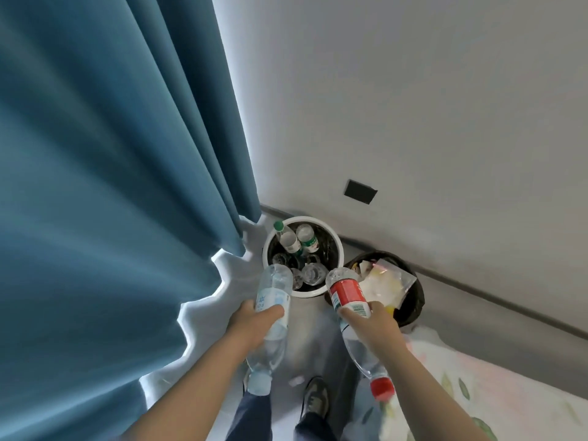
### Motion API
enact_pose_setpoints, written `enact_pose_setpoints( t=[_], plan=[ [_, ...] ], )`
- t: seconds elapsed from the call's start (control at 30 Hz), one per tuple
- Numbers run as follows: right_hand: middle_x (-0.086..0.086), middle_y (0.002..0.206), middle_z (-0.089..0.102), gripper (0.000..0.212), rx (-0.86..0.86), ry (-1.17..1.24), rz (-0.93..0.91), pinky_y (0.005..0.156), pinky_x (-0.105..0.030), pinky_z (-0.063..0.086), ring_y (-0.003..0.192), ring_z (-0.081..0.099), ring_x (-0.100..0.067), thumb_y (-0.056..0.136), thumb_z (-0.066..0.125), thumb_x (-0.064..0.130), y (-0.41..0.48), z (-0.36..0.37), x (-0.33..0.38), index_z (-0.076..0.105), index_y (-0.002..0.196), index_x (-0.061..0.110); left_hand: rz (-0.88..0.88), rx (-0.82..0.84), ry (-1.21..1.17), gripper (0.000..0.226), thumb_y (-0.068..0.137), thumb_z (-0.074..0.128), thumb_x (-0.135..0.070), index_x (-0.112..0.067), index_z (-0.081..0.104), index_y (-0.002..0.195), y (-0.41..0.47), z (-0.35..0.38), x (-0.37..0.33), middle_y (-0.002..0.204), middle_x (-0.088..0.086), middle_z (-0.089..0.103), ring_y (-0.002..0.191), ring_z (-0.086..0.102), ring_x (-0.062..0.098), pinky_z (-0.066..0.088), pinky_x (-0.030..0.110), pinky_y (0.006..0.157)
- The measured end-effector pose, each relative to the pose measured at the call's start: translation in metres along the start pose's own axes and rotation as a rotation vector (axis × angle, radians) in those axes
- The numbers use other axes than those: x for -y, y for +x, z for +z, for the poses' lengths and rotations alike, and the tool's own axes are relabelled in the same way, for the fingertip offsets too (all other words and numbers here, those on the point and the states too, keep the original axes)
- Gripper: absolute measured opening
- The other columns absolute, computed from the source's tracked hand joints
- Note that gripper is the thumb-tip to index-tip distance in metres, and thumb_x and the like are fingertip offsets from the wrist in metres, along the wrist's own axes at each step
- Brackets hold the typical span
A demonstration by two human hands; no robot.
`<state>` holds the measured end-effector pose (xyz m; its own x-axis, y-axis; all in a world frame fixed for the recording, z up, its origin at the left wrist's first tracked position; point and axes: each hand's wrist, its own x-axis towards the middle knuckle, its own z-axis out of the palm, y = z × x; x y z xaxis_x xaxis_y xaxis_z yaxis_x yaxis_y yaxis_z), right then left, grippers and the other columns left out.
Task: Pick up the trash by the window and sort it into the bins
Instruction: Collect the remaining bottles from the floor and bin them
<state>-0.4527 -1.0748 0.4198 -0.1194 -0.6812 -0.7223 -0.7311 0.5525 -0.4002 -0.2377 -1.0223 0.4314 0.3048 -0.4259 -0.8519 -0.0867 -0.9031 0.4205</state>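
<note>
My left hand [251,323] grips a clear plastic bottle with a pale blue label and cap [272,300], its base pointing at the white bin [338,249]. That white bin holds several empty plastic bottles. My right hand [370,323] grips a clear bottle with a red label and red cap [346,292], its base hanging between the white bin and the dark bin [416,300]. The dark bin holds paper and plastic wrappers. Both bottles point cap-down toward me.
A blue curtain [111,186] hangs on the left, bright window light at its edge. A white wall with a black socket plate [360,191] stands behind the bins. A floral bedsheet [477,386] lies at lower right. My shoe [315,399] is on the floor.
</note>
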Motion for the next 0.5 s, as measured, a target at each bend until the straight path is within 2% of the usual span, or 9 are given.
enact_pose_setpoints(
  t=[0.1,0.2,0.3,0.37,0.43,0.5],
  plan=[
    [0.008,0.081,0.05,0.058,0.018,0.002,0.003,0.071,-0.031,0.05,0.072,0.053,-0.007,0.081,0.066,0.045,0.029,0.012,0.004,0.042,0.124,0.014,-0.01,0.033,-0.007,0.069,0.051,0.059,-0.047,-0.013,0.053,0.111,0.033,0.001,-0.01,0.099,0.008,0.064,0.064,0.054,0.02,0.042,0.023,0.054],
    [0.001,0.09,0.053,0.059,0.016,0.024,0.032,0.069,-0.031,0.048,0.073,0.054,-0.01,0.081,0.066,0.042,0.057,0.026,0.01,0.04,0.126,0.013,-0.021,0.05,-0.024,0.072,0.05,0.064,-0.05,-0.015,0.053,0.112,0.067,0.001,-0.014,0.1,0.006,0.064,0.067,0.058,0.022,0.048,0.029,0.061],
    [-0.005,0.101,0.055,0.06,0.002,0.066,0.068,0.065,-0.029,0.045,0.08,0.057,-0.018,0.081,0.066,0.041,0.084,0.04,0.013,0.039,0.126,0.012,-0.037,0.087,-0.044,0.069,0.052,0.067,-0.046,-0.019,0.053,0.114,0.103,0.0,-0.014,0.103,0.009,0.066,0.088,0.067,0.029,0.056,0.039,0.073],
    [-0.006,0.101,0.056,0.059,-0.016,0.046,0.083,0.061,-0.028,0.044,0.079,0.056,-0.019,0.081,0.065,0.043,0.102,0.049,0.015,0.04,0.124,0.011,-0.04,0.09,-0.001,0.063,0.06,0.071,-0.043,-0.019,0.053,0.115,0.129,0.001,-0.014,0.104,0.01,0.065,0.093,0.067,0.032,0.057,0.041,0.076],
    [-0.006,0.101,0.056,0.061,-0.022,0.028,0.106,0.063,-0.031,0.048,0.08,0.058,-0.021,0.08,0.065,0.045,0.12,0.057,0.017,0.039,0.123,0.011,-0.018,0.054,0.048,0.053,0.072,0.072,-0.041,-0.019,0.053,0.116,0.154,0.002,-0.015,0.103,0.008,0.064,0.092,0.067,0.031,0.058,0.041,0.079],
    [-0.006,0.101,0.057,0.065,-0.031,0.024,0.115,0.068,-0.035,0.053,0.083,0.061,-0.022,0.078,0.066,0.047,0.137,0.065,0.019,0.038,0.126,0.012,0.017,0.029,0.111,0.053,0.074,0.071,-0.045,-0.02,0.053,0.118,0.173,0.004,-0.017,0.104,0.006,0.064,0.091,0.068,0.029,0.057,0.041,0.084]
  ],
)
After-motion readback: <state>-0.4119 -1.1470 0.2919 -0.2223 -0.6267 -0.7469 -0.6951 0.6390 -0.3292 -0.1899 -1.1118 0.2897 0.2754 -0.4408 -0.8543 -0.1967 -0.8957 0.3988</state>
